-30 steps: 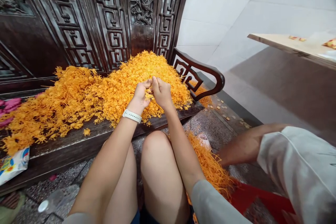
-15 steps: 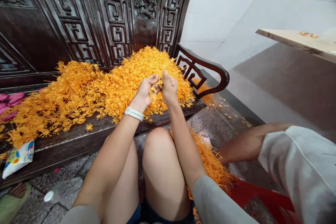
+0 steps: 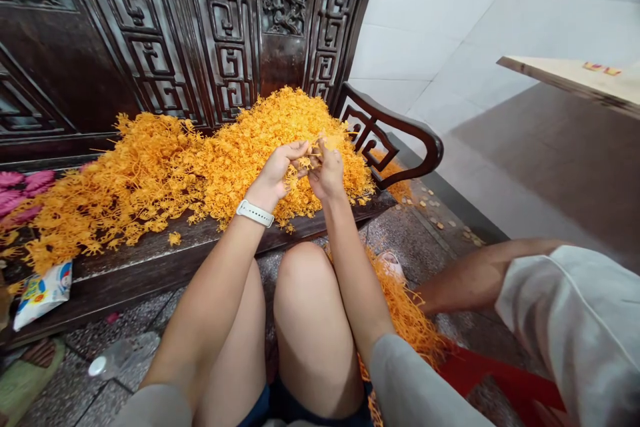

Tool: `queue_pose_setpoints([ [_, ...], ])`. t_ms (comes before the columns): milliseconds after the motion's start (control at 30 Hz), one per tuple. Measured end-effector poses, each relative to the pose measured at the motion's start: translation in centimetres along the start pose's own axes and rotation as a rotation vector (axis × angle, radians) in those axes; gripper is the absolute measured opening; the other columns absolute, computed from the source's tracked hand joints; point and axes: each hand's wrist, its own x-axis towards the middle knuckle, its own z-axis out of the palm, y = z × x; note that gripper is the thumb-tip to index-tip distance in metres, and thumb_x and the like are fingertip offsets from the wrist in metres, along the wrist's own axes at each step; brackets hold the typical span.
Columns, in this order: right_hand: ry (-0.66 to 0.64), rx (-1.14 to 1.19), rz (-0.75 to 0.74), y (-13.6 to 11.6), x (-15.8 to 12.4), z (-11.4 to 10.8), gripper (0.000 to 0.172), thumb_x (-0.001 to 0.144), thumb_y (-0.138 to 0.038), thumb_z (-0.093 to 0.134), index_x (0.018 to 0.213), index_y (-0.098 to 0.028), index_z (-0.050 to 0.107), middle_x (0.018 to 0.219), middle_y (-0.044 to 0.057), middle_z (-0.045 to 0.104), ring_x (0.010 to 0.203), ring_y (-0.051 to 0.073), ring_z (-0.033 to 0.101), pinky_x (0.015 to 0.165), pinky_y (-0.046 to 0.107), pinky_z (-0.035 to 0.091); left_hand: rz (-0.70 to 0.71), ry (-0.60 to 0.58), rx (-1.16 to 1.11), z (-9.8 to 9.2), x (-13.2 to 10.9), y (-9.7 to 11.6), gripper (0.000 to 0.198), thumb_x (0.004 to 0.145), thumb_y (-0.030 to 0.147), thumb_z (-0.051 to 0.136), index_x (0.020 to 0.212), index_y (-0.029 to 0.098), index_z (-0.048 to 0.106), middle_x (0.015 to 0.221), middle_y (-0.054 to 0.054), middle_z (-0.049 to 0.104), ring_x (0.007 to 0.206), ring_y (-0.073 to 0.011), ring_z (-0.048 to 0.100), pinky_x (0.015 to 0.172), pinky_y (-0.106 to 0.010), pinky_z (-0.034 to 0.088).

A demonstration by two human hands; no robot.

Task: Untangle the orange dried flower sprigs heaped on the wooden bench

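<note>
A large heap of orange, thin-petalled plastic-looking flower pieces (image 3: 220,167) covers the dark wooden bench (image 3: 165,260). Above the front of its right mound, my left hand (image 3: 277,172), with a pale watch band at the wrist, is closed on a few orange flower pieces (image 3: 304,163). Close beside it, my right hand (image 3: 327,170) has thumb and fingers pinched at the same small orange pieces. The fingertips of both hands nearly meet. Exactly which piece each finger grips is partly hidden.
A carved bench back (image 3: 225,33) rises behind the heap, with a curved armrest (image 3: 425,140) at right. Pink pieces (image 3: 25,190) and a printed packet (image 3: 45,293) lie left. Orange strands (image 3: 410,320) spread on the floor beside another person's leg (image 3: 465,273). A clear bottle (image 3: 113,361) lies below.
My right hand has turned slightly and its fingers have opened a little around the orange pieces. The whole view has shifted slightly, so the bench appears a little further right.
</note>
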Motion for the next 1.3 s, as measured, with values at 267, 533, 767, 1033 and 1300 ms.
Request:
queue_pose_setpoints([
  [267, -0.021, 0.100, -0.098, -1.4, -0.4, -0.6, 0.062, 0.094, -0.085, 0.044, 0.070, -0.028, 0.034, 0.051, -0.009, 0.012, 0.045, 0.012, 0.011, 0.039, 0.028, 0.016, 0.141, 0.046, -0.273, 0.6, -1.0, 1.3, 0.026, 0.095, 0.008, 0.053, 0.071, 0.019, 0.053, 0.064, 0.002, 0.044, 0.051, -0.0073, 0.042, 0.048, -0.018, 0.040],
  [533, -0.042, -0.102, -0.260, -6.5, 0.4, -2.3, 0.060, 0.098, -0.082, 0.038, 0.079, -0.027, 0.053, 0.057, -0.006, 0.029, 0.045, 0.012, 0.026, 0.041, 0.025, 0.029, 0.349, 0.194, -0.178, -3.9, -0.2, 4.1, 0.012, 0.098, 0.038, 0.072, 0.098, 0.027, 0.069, 0.068, 0.004, 0.059, 0.058, -0.0088, 0.054, 0.061, -0.023, 0.049],
  [767, 0.237, -0.823, -0.259, -1.8, 8.0, -1.4, 0.080, 0.091, -0.090, 0.039, 0.119, -0.019, 0.064, 0.123, 0.019, 0.063, 0.116, 0.030, 0.061, 0.091, 0.044, 0.054, 0.330, 0.120, -0.087, -4.1, -1.3, 4.7, 0.011, 0.094, 0.023, 0.074, 0.103, 0.029, 0.072, 0.080, 0.003, 0.064, 0.070, -0.0098, 0.065, 0.066, -0.023, 0.055],
  [1033, -0.361, -0.304, -0.155, -1.4, 2.4, 4.4, 0.050, 0.091, -0.072, 0.066, 0.107, -0.025, 0.070, 0.088, 0.002, 0.062, 0.065, 0.013, 0.050, 0.053, 0.028, 0.040, 0.350, 0.195, 0.053, -3.5, -0.4, 3.5, 0.016, 0.086, 0.024, 0.084, 0.095, 0.023, 0.071, 0.086, 0.000, 0.067, 0.071, -0.0107, 0.060, 0.059, -0.021, 0.042],
  [1300, -0.232, -0.747, -0.578, -1.7, 0.7, 4.0, 0.041, 0.101, -0.049, 0.065, 0.075, -0.023, 0.048, 0.067, -0.003, 0.048, 0.063, 0.013, 0.040, 0.063, 0.032, 0.033, 0.625, 0.423, 0.231, -3.9, 1.1, 2.4, 0.018, 0.092, 0.013, 0.073, 0.076, 0.019, 0.068, 0.079, -0.002, 0.063, 0.072, -0.0100, 0.056, 0.061, -0.018, 0.043],
])
